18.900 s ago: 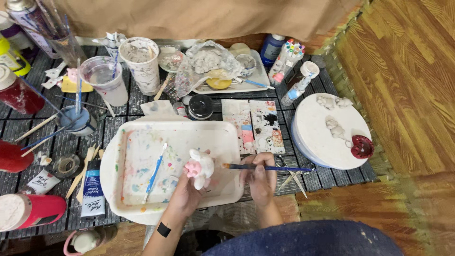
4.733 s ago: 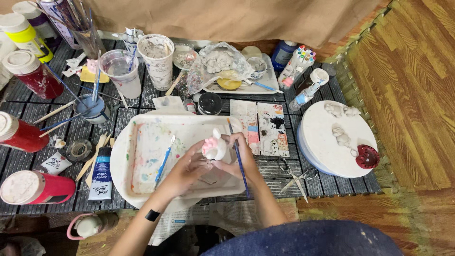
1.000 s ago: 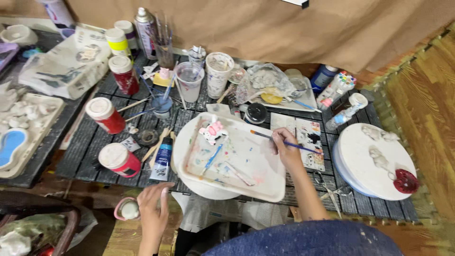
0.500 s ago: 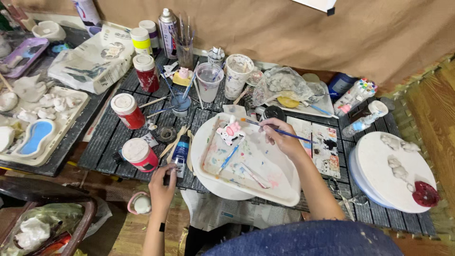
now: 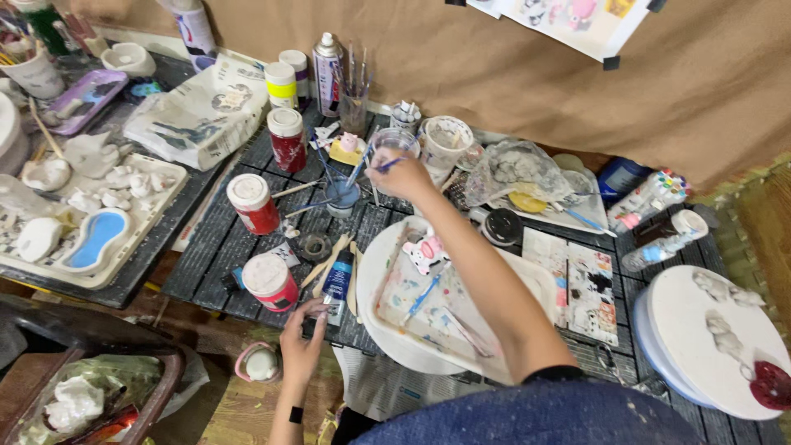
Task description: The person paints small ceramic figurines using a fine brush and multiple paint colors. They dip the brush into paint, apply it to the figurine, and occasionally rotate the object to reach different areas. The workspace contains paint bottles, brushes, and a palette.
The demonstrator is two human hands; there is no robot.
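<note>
My right hand [image 5: 402, 175] reaches across the table and grips a thin paintbrush [image 5: 367, 167], whose tip dips toward a small blue cup of water [image 5: 342, 196]. Behind it stands a clear plastic cup [image 5: 392, 145]. My left hand [image 5: 301, 339] rests at the near edge of the table, fingers on a black paint tube [image 5: 336, 284] beside a red paint jar with a white lid [image 5: 269, 281]. A small pink and white plaster figure [image 5: 426, 252] lies on the paint-smeared white tray [image 5: 387, 330], with a blue-handled brush [image 5: 423, 295] next to it.
Red jars [image 5: 253, 203], spray cans and a brush holder [image 5: 353, 100] crowd the far middle. A tray of white plaster casts [image 5: 91, 216] sits at the left. A paint palette [image 5: 577, 288] and a round white plate with casts [image 5: 715, 334] lie at the right. A brown paper wall rises behind.
My right hand has left the tray and carried the brush forward to the water cup. The left hand rose from below the edge to the paint tube. The view shifted left.
</note>
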